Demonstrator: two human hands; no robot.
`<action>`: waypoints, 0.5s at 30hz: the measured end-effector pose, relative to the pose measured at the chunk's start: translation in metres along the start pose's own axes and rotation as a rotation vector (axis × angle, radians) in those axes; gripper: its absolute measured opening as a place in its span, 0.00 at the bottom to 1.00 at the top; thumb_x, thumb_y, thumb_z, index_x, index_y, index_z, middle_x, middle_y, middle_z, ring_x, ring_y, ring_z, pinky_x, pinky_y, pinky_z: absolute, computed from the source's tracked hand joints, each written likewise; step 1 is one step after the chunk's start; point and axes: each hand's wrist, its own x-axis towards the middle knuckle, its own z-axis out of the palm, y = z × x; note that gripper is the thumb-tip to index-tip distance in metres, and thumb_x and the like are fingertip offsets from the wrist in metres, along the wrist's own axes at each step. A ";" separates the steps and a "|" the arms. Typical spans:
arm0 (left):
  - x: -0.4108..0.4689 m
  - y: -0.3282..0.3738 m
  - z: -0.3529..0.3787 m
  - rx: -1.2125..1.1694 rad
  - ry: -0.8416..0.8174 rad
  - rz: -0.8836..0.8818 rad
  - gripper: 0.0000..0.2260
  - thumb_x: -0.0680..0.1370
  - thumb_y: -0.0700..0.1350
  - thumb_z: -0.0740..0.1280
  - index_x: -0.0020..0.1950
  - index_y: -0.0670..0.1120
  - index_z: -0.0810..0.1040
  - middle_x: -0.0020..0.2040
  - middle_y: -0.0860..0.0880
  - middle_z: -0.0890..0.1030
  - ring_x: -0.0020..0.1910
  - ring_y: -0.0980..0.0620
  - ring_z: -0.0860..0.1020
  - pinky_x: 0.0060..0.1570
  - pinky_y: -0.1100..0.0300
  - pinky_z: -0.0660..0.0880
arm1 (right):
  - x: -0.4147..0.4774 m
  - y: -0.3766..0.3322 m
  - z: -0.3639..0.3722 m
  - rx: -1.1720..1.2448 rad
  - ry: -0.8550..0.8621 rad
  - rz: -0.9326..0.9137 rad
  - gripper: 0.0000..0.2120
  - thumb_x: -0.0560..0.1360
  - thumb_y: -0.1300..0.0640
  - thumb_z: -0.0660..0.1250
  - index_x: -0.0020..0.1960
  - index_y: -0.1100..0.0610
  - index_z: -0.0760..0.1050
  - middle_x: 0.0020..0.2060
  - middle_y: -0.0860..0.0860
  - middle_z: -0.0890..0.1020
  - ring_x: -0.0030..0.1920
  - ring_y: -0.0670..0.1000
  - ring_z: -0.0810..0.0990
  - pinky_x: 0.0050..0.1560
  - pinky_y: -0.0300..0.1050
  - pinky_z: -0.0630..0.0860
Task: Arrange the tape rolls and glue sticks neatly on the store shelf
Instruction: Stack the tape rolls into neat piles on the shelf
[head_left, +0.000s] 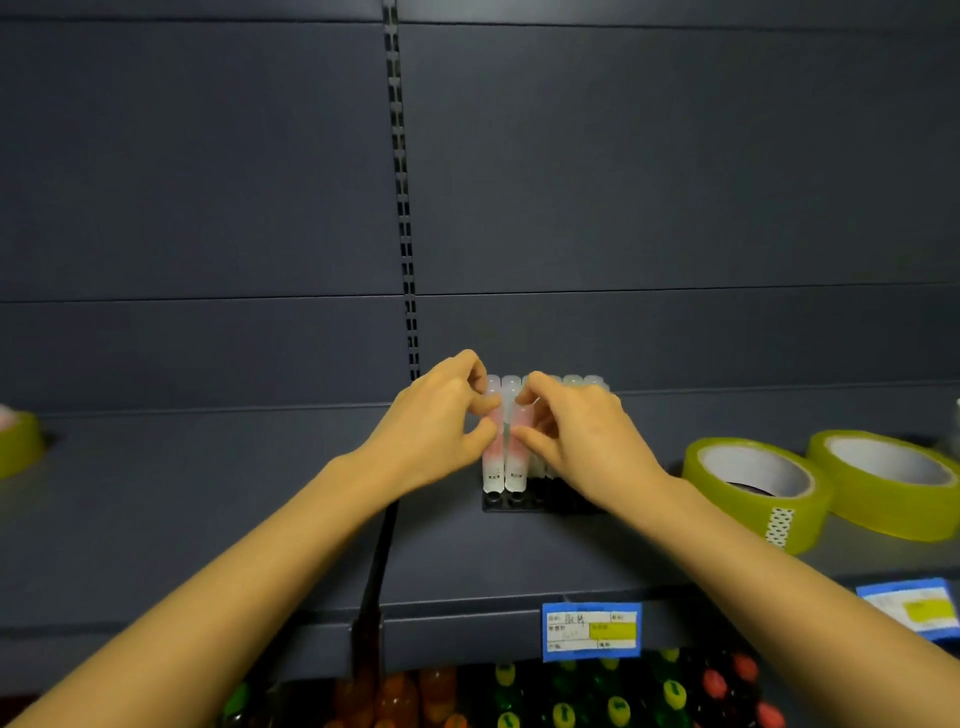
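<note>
Several translucent glue sticks (505, 470) with pink middles stand upright in a black holder (511, 503) at the middle of the dark shelf (208, 519). My left hand (436, 431) pinches the leftmost front stick. My right hand (576, 431) pinches the stick beside it and hides much of the holder. Two yellow-green tape rolls lie flat at the right, one nearer (756, 491) and one further right (888, 483). Another tape roll (18, 441) sits at the far left edge.
The slotted upright (402, 208) runs down the grey back panel. Price tags (592, 630) (909, 608) hang on the shelf's front edge. Below the shelf stand several bottles with coloured caps (566, 696). A dark divider (376, 571) crosses the shelf between my arms.
</note>
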 end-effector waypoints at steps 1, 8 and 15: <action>0.001 0.001 -0.002 0.009 -0.021 -0.015 0.12 0.76 0.46 0.63 0.53 0.43 0.83 0.53 0.50 0.71 0.51 0.53 0.71 0.49 0.53 0.74 | 0.001 0.000 -0.002 -0.027 -0.020 -0.009 0.12 0.77 0.47 0.63 0.56 0.52 0.73 0.48 0.49 0.78 0.51 0.54 0.76 0.54 0.49 0.70; 0.002 0.005 -0.032 0.067 -0.096 -0.167 0.15 0.77 0.45 0.61 0.62 0.49 0.78 0.63 0.50 0.70 0.59 0.51 0.72 0.57 0.51 0.73 | 0.029 -0.001 -0.027 -0.078 -0.170 -0.049 0.19 0.78 0.43 0.58 0.47 0.56 0.78 0.43 0.50 0.72 0.47 0.57 0.78 0.40 0.47 0.67; -0.068 -0.016 -0.075 0.240 0.056 -0.469 0.14 0.76 0.45 0.61 0.60 0.48 0.78 0.60 0.51 0.76 0.45 0.55 0.73 0.44 0.59 0.70 | 0.047 -0.042 -0.023 -0.192 -0.192 -0.290 0.20 0.78 0.41 0.58 0.61 0.53 0.74 0.59 0.51 0.71 0.51 0.57 0.77 0.41 0.46 0.66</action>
